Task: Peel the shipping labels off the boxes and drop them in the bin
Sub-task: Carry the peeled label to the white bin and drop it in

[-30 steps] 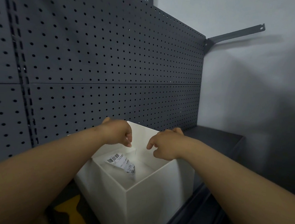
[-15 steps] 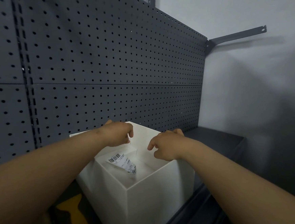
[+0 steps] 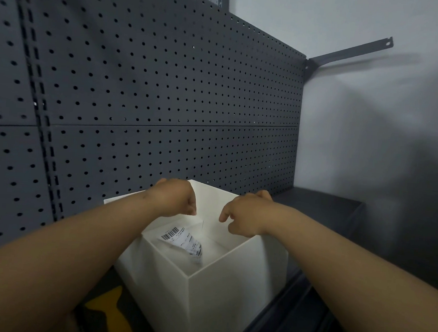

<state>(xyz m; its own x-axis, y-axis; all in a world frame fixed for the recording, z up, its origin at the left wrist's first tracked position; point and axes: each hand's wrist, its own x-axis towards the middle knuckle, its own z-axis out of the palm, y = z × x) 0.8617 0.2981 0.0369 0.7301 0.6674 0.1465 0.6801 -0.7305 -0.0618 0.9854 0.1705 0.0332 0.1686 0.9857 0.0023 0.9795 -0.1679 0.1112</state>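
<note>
Your two bare forearms reach forward over the open white square plastic bin (image 3: 229, 292), which stands on the dark grey metal shelf (image 3: 322, 208) in front of the dark grey perforated pegboard panel (image 3: 166, 88). Your left hand (image 3: 176, 198) hangs above the bin's far left side, at about 11 o'clock from the bin's middle; its fingers curl downward and are drawn close together, and no label shows between them. Your right hand (image 3: 245, 215) hangs above the right wall at about 1 o'clock; its fingers are loosely bent and a little apart, and they grip nothing that can be seen. The two hands are near each other but do not touch.

The crumpled white paper shipping label with a black barcode (image 3: 183, 241) lies inside the bin, below the gap between your hands, against the left inner wall, with the barcode turned up. At 2 o'clock from the bin, a dark metal bracket (image 3: 352, 50) sticks out from the pegboard's edge along the pale grey wall (image 3: 373, 125).
</note>
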